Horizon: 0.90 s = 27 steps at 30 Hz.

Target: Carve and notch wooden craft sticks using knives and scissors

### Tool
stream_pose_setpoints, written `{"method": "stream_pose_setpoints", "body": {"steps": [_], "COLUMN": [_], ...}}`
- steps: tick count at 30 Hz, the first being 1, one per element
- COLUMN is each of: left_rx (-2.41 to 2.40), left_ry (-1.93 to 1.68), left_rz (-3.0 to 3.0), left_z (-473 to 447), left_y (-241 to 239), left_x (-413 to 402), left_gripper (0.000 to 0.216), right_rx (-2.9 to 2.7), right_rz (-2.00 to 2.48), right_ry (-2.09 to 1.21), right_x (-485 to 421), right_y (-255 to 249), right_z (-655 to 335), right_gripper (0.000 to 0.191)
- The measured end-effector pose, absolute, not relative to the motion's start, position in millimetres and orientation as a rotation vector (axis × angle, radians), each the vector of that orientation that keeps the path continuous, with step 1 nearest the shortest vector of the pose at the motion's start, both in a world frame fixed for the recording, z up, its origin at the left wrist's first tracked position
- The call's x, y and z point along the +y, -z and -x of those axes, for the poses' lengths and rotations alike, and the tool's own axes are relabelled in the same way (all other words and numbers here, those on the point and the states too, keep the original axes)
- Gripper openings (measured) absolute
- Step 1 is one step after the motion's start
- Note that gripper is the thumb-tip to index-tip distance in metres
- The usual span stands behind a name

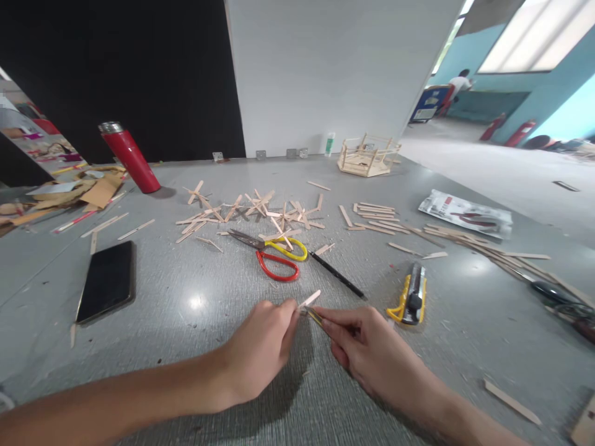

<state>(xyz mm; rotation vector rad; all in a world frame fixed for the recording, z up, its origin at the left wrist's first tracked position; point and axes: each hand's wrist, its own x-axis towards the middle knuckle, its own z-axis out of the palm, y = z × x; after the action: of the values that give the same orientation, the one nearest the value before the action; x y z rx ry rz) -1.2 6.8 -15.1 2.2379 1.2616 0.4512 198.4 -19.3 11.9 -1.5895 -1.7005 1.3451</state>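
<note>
The left hand point(264, 347) is curling inward over the grey table point(176, 334), its fingers closing around a pale wooden stick point(312, 298) with 1 end jutting out past the fingertips. The right hand point(365, 337) is pinching a thin, yellowish strip point(315, 317) between thumb and forefinger; its blurred tip is meeting the left fingertips near the stick, and I cannot tell whether it is a blade or something else. The 2 hands are nearly touching.

That closeness is posing the main risk: if the strip is carrying a sharp edge, a slip could be sending it into the left fingertips. The stick is looking thin, so uneven pressure from the 2 grips could be splitting it or twisting it loose.

Ahead of the hands, scissors point(259, 244) with 1 red and 1 yellow handle are lying with their points facing left, and a black pencil point(337, 274) is resting with its end just beside the yellow handle. A forearm reaching forward could be knocking the pencil away. A yellow utility knife point(413, 297) is lying near the right hand, where a careless elbow or wrist could be brushing it. Farther back, a loose heap of sticks point(264, 207) is sprawling, easily scattering if bumped.
</note>
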Motion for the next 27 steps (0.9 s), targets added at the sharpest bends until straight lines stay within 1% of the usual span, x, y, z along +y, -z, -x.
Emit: {"method": "stream_pose_setpoints", "body": {"steps": [5,8,10,12,13,16,18,20,23,25,27], "left_rx": [1.265,1.25,1.227,1.203,1.191,1.17,1.161,1.154,1.135,1.124,1.119], "left_ry": [-0.486,-0.515,-0.535,-0.557,-0.568,-0.605,-0.629,-0.649,-0.666,-0.679,-0.694], "left_rz": [-2.193,-2.151,-2.116,-2.076,-2.058,-2.017,-1.997,-1.975,-1.942,-1.924,-1.904], "left_z": [-1,0,1,1,1,1,1,1,0,0,0], "left_y": [14,13,11,10,9,8,7,7,7,6,6], "left_x": [7,7,7,6,6,4,3,3,4,5,4], "left_gripper": [0.033,0.033,0.034,0.036,0.036,0.038,0.037,0.037,0.038,0.04,0.041], "right_rx": [-1.532,-1.455,-1.461,-1.524,-1.574,-1.716,-1.755,-1.74,-1.645,-1.585,-1.582], "right_rz": [1.611,1.616,1.611,1.597,1.581,1.503,1.475,1.501,1.575,1.597,1.602], "right_ry": [-1.576,-1.638,-1.632,-1.555,-1.481,-1.214,-1.137,-1.203,-1.418,-1.495,-1.504], "right_x": [-16,-15,-16,-17,-18,-21,-23,-23,-20,-18,-18], "right_y": [-18,-19,-17,-15,-13,-9,-8,-10,-19,-24,-27], "right_z": [-197,-198,-198,-197,-195,-191,-190,-191,-193,-194,-195], "right_gripper": [0.041,0.037,0.041,0.045,0.044,0.03,0.027,0.034,0.046,0.049,0.051]}}
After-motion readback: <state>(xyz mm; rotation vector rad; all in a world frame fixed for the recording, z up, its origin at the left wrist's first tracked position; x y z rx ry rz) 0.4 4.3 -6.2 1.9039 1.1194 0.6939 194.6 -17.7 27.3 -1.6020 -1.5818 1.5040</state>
